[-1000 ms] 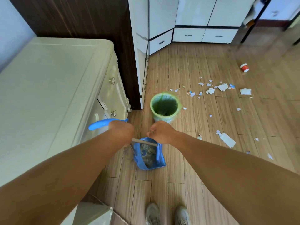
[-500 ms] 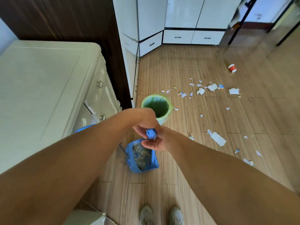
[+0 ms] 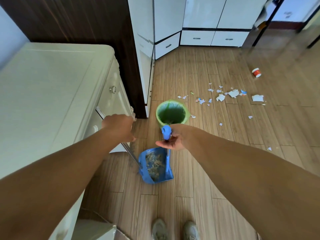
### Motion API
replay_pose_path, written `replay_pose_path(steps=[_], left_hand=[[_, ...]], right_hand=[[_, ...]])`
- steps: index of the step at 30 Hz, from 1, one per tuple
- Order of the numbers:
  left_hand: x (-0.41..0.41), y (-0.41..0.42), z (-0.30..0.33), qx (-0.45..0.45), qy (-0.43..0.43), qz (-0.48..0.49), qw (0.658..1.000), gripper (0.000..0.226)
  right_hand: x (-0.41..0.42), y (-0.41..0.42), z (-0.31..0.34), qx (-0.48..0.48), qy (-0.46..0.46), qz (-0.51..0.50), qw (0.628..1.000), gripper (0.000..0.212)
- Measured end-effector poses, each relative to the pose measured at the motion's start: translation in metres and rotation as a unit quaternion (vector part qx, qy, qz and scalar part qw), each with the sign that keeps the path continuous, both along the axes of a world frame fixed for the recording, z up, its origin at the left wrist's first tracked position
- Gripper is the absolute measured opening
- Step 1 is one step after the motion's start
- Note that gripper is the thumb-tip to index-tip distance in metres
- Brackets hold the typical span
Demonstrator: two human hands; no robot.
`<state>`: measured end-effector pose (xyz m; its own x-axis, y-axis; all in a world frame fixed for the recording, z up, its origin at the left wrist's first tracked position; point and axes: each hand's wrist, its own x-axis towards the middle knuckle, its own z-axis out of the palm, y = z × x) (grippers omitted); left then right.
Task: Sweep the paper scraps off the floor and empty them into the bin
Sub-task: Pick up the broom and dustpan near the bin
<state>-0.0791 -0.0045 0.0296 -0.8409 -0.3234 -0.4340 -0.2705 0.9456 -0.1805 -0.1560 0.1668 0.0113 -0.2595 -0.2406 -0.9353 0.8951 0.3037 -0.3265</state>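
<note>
The right hand [image 3: 174, 137] holds the blue handle top [image 3: 166, 132] of the dustpan [image 3: 155, 167], with the fingers loosely curled around it, so this grip looks light. The left hand [image 3: 119, 128] is seen from the back and holds the metal stick of the broom [image 3: 132, 156], I think; how tight the fingers close I cannot tell. The dustpan stands on the floor [image 3: 225, 153] just in front of the green-lined bin [image 3: 171, 113], and it is already loaded with debris. Many paper scraps [image 3: 233, 93] lie well beyond the bin, to the right, and a small red cup [image 3: 256, 72] lies farther away. The risk I see is this: with such a light hold, the hanging pan may swing or tip when it is lifted, and its load would fall back on the floor beside the bin. Compared with half a second ago, the two hands have separated; the left one moved away toward the cream cabinet [image 3: 52, 101], and the right one alone has the blue handle.
</note>
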Motion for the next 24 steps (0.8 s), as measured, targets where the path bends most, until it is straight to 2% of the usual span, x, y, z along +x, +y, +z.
replay_pose_path(steps=[4,8,12,14,16,18,21,22,24], left_hand=[[0.011,-0.015,-0.019,-0.007,-0.013,0.007,1.000,0.037],[0.015,-0.031,-0.034,-0.048,-0.016,0.001,0.999,0.034],[0.019,-0.036,-0.049,0.041,-0.075,0.050,0.995,0.029],[0.016,-0.022,-0.049,0.114,-0.043,0.074,0.990,0.029],[0.006,0.001,-0.043,0.145,-0.005,0.066,0.987,0.028],[-0.008,0.033,-0.034,0.141,0.034,0.040,0.989,0.028],[-0.030,0.077,-0.020,0.120,0.076,-0.003,0.990,0.015],[-0.037,0.091,-0.017,0.113,0.078,-0.020,0.990,0.017],[-0.049,0.113,-0.016,0.107,0.075,-0.040,0.991,0.022]], right_hand=[[-0.007,0.002,-0.004,0.014,-0.003,-0.015,1.000,0.016],[-0.010,0.008,-0.010,0.017,-0.001,-0.020,1.000,0.013],[-0.012,0.020,-0.012,0.002,-0.015,-0.045,0.999,0.006],[-0.013,0.029,-0.013,0.004,-0.014,-0.055,0.998,0.009],[-0.016,0.036,-0.012,0.001,-0.016,-0.066,0.998,0.007],[-0.020,0.045,-0.008,-0.001,-0.019,-0.077,0.997,0.003],[-0.028,0.061,0.000,0.002,-0.014,-0.079,0.997,0.005],[-0.031,0.069,0.005,-0.002,-0.009,-0.078,0.997,0.002],[-0.037,0.086,0.012,-0.011,-0.001,-0.069,0.998,0.010]])
